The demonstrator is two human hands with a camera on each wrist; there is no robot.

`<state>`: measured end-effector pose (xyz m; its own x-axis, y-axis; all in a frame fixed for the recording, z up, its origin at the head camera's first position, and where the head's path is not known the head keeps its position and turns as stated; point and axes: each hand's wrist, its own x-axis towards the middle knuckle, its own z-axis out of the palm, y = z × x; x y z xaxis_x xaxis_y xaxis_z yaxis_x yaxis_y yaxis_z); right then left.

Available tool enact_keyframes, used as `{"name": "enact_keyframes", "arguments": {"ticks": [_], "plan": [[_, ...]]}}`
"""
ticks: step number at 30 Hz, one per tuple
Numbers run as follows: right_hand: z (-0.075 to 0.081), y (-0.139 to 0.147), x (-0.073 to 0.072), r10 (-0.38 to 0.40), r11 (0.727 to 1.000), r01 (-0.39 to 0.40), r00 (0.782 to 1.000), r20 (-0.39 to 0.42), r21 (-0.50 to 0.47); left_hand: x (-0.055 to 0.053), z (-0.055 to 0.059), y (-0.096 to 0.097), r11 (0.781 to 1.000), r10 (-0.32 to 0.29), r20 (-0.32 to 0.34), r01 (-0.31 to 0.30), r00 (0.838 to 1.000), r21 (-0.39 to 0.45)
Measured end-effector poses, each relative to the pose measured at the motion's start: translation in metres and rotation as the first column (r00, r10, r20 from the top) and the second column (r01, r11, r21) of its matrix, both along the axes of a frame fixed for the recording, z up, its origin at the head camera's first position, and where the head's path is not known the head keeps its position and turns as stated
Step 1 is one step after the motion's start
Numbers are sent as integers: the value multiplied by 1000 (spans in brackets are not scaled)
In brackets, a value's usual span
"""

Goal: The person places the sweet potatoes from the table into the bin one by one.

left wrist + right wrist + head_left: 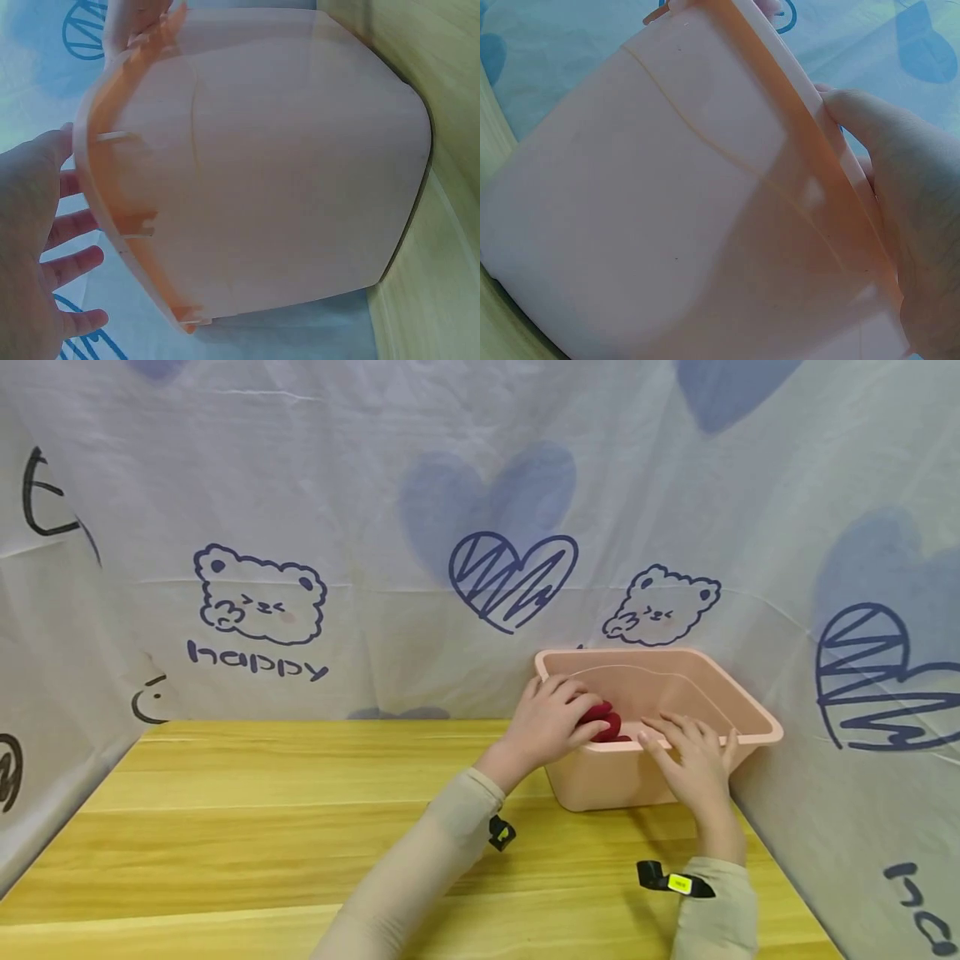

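A pink plastic bin (611, 777) stands upright on the wooden table. Inside its left end lie a few dark red rounded things (611, 727), partly covered by my left hand (551, 718). That hand reaches over the bin's left rim, its fingers and thumb around the red things in the head view. In the left wrist view its fingers (79, 266) are spread apart above the rim, and the red things are hidden behind the bin's wall. My right hand (697, 764) lies across the near rim with loosely bent fingers reaching inside. Its thumb (855, 109) is right at the rim.
Behind the bin hangs a pale cloth (375, 485) printed with hearts and bears, and it continues along both sides. The bin stands at the back right of the table (262, 827), near the cloth. Each sleeve carries a small black strap device (678, 883).
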<state>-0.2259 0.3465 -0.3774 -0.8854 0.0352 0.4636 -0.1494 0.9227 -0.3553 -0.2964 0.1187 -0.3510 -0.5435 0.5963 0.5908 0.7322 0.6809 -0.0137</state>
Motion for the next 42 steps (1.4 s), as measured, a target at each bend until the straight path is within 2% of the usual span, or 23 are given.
{"name": "enact_keyframes", "arguments": {"ticks": [6,11,15,22,29,36,42], "plan": [[-1,0,-1,2,1000,-2,1000,-12,-14,5,3,-10,1000,15,-20,-15,1000,-24],[-1,-1,-1,6,1000,-6,1000,-16,-24,8,3,-23,999,41,-20,-41,999,-27],[0,-2,-2,7,1000,-8,1000,-18,-24,9,0,-36,999,38,-13,-39,999,-15],[-1,-4,-5,10,1000,-10,1000,-29,-23,8,-5,-65,998,65,-39,-66,997,-21],[2,-5,-2,6,1000,-6,1000,-13,-16,8,-9,-99,994,106,-30,-107,994,-25],[3,-4,1,2,1000,-2,1000,-3,-4,10,-15,-136,989,146,-72,-145,987,16],[1,-3,3,9,1000,-9,1000,-11,-12,15,-23,-162,985,173,-39,-172,984,25]]}}
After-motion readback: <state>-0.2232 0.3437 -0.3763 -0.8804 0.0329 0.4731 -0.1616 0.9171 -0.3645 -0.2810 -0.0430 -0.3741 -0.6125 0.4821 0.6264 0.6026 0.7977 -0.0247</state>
